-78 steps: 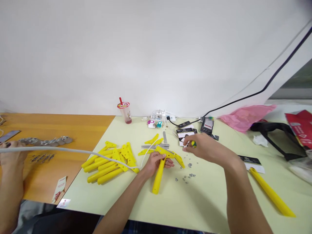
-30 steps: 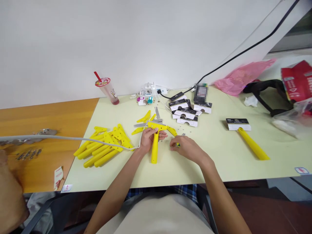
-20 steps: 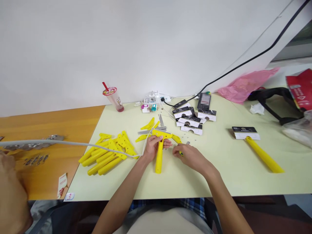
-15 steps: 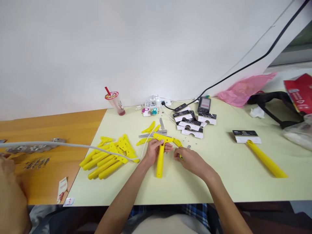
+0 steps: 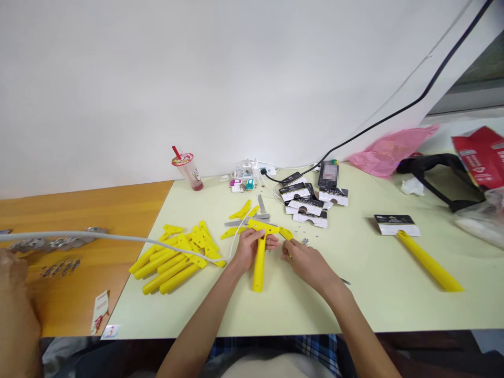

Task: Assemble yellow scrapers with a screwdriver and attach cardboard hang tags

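My left hand point(image 5: 248, 249) is closed around a yellow T-shaped scraper handle point(image 5: 259, 265), its grip pointing towards me and its wide head away. My right hand point(image 5: 305, 257) is curled just right of that head, with its fingertips by a curved yellow piece point(image 5: 285, 233). A bit of yellow shows under the fingers, and a thin dark shaft point(image 5: 345, 281) sticks out past the wrist; it looks like a screwdriver, mostly hidden by the hand. Curved yellow plates point(image 5: 240, 210) and flat grey metal strips point(image 5: 262, 205) lie behind. Small screws point(image 5: 305, 241) are scattered beyond my right hand.
Several yellow handles point(image 5: 173, 270) are heaped at left, a white cable point(image 5: 137, 239) crossing them. Card sleeves point(image 5: 307, 205) lie at the back. A carded scraper point(image 5: 429, 260) is at right. A cup point(image 5: 190, 173) stands near the wall. Another person's arm point(image 5: 16, 310) is far left.
The view has shifted slightly. My left hand still holds the handle; my right hand has turned a little, and the dark shaft now shows beside its wrist.
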